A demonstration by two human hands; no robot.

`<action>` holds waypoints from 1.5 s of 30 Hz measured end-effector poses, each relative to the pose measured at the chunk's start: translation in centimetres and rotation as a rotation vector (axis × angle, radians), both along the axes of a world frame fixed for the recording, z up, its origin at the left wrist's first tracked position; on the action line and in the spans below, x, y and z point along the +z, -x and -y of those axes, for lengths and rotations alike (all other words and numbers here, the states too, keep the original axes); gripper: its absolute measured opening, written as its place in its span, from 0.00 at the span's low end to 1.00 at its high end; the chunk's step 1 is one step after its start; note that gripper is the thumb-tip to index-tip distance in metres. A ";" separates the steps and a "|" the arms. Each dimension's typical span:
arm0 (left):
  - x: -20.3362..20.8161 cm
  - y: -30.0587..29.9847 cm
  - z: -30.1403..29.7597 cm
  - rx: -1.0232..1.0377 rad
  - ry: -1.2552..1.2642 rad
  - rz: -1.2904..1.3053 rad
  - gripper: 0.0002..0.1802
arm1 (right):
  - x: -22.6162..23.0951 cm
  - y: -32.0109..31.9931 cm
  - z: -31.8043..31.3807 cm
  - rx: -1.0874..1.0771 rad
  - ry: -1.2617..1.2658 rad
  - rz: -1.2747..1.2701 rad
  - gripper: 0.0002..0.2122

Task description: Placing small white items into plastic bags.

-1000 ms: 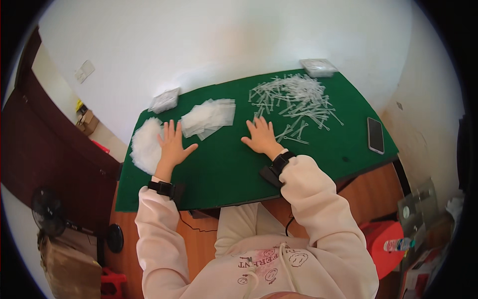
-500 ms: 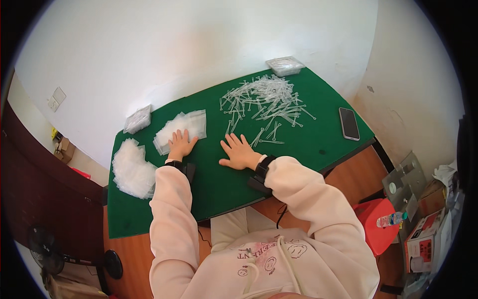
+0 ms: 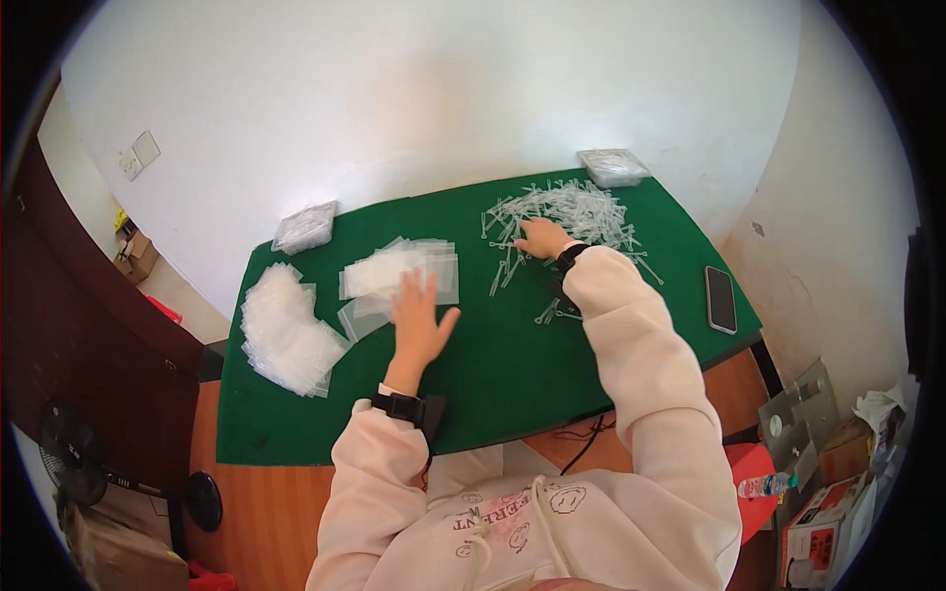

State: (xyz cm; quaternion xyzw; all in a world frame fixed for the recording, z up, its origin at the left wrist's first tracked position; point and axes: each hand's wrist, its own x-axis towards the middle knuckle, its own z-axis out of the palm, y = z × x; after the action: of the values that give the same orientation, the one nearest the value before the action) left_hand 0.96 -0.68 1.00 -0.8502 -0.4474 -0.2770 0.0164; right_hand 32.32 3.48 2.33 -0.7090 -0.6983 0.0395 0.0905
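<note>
Showing its back with fingers spread, the left hand (image 3: 419,320) overlaps the near edge of the middle bags (image 3: 394,268) on the green table (image 3: 493,379); its grip is released, though whether it presses on them I cannot tell. Another fan of clear bags (image 3: 281,330) lies to its left. The right hand (image 3: 544,238) is at the near-left edge of the heaped clear sticks (image 3: 581,209), which lie toward the table's far right; its fingers are partly hidden, and whether they grasp a stick I cannot tell. A few loose sticks (image 3: 503,273) lie just nearer. One clear pack (image 3: 305,228) sits behind the bags, another (image 3: 614,167) behind the heap, and a phone (image 3: 721,299) near the right edge.
</note>
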 end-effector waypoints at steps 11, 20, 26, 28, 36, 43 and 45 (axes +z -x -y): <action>-1.6 0.3 -0.8 -0.320 0.223 -0.101 0.32 | -1.8 3.8 -0.2 -0.207 0.150 0.031 0.39; -1.6 0.1 -0.7 -0.378 0.167 0.060 0.31 | -2.7 6.5 7.9 0.091 0.093 0.063 0.37; -1.6 0.2 -0.4 -0.404 0.149 0.079 0.30 | -3.1 10.2 13.8 0.355 0.012 0.101 0.36; -1.7 0.0 -0.6 -0.430 0.151 0.074 0.30 | -2.8 10.7 14.4 0.409 -0.005 0.069 0.35; -1.6 -1.0 1.5 -0.530 0.110 -0.127 0.33 | -2.0 8.4 14.3 0.316 -0.075 0.131 0.35; -1.3 -1.3 2.5 -0.210 0.067 -0.329 0.36 | -2.7 6.3 15.4 0.085 -0.070 0.046 0.36; -1.5 -1.3 2.3 -0.367 -0.008 -0.227 0.38 | -3.1 6.7 15.6 0.107 -0.056 0.057 0.35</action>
State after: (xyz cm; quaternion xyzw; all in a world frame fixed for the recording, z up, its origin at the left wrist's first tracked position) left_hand 2.28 -2.97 -0.47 -0.9431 -0.2793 -0.1796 0.0194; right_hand 25.67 -12.14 -0.76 -0.6687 -0.7382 0.0048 0.0882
